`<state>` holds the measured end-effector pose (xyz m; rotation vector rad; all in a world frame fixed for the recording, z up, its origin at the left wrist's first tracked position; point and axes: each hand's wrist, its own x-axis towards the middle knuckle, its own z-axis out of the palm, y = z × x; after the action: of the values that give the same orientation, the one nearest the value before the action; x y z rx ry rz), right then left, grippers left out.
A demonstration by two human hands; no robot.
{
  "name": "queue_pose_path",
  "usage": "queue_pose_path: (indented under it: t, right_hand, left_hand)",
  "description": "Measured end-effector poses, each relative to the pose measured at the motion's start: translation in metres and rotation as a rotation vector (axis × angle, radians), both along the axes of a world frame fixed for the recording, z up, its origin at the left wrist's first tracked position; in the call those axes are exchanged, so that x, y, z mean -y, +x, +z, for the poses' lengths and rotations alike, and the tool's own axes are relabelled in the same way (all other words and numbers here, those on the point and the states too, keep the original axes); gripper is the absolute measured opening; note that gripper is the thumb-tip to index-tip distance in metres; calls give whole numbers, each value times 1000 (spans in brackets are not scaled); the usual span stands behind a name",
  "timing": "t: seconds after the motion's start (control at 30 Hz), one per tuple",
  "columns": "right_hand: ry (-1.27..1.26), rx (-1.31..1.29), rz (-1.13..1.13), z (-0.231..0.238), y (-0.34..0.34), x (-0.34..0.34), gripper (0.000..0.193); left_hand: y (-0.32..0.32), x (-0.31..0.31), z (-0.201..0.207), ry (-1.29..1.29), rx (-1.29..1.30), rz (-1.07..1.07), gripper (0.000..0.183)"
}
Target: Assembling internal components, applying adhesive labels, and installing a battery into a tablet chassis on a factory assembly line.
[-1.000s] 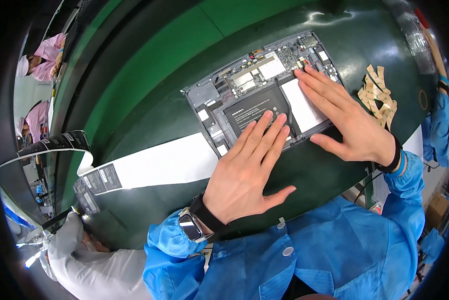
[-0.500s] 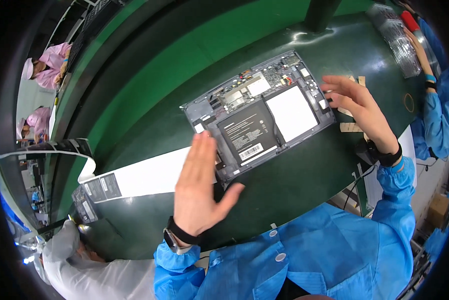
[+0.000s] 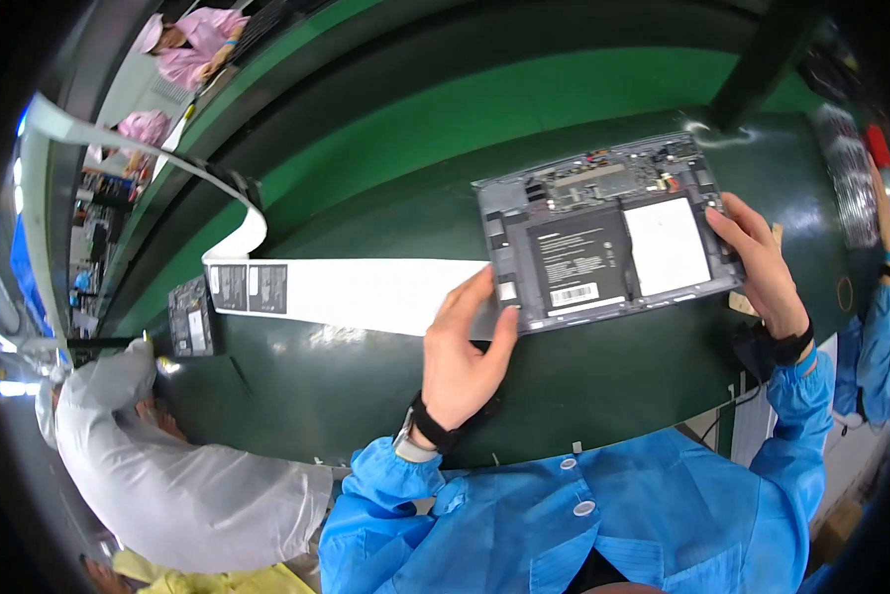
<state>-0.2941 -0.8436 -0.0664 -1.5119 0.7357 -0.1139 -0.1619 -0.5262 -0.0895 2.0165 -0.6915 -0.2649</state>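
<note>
An opened laptop base (image 3: 517, 267) is in front of me with its inner side up. It carries a black battery (image 3: 581, 259), a white rectangular panel (image 3: 667, 247) and a circuit board (image 3: 603, 184) along the far side. My left hand (image 3: 463, 348) grips the near left corner, thumb on the near edge and fingers at the left side. At the right side, my right hand (image 3: 765, 272) holds the edge with its thumb on top; some of its fingers are hidden. I cannot tell whether the base rests on the table or is slightly raised.
A long white label strip (image 3: 366, 289) runs leftward across the green table (image 3: 366, 396) and curls up at its far end. Another laptop part (image 3: 190, 317) lies near a co-worker's pale sleeve (image 3: 118, 381). Clear plastic trays (image 3: 849, 183) stand at far right, near another person's arm (image 3: 883, 213).
Both hands, open and flat beside the base before, have closed on its edges. The base lies straighter in view, and the whole view has shifted with my head.
</note>
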Motion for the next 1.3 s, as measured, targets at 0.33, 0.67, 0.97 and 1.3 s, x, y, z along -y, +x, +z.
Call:
queue_pose_path:
  t: [0.33, 0.67, 0.97, 1.3]
  right_hand:
    - [56, 296, -5, 34, -5, -45, 54]
    - [283, 395, 210, 72, 14, -49, 54]
    - [442, 271, 331, 87, 18, -61, 49]
    - [511, 331, 621, 74, 7, -148, 47]
  left_hand:
    - [3, -15, 15, -656, -464, 106, 59]
    - [-33, -32, 77, -913, -848, 77, 38]
    - [-84, -34, 93, -1551, -965, -41, 80]
    - [-104, -68, 76, -1173, -536, 711, 33]
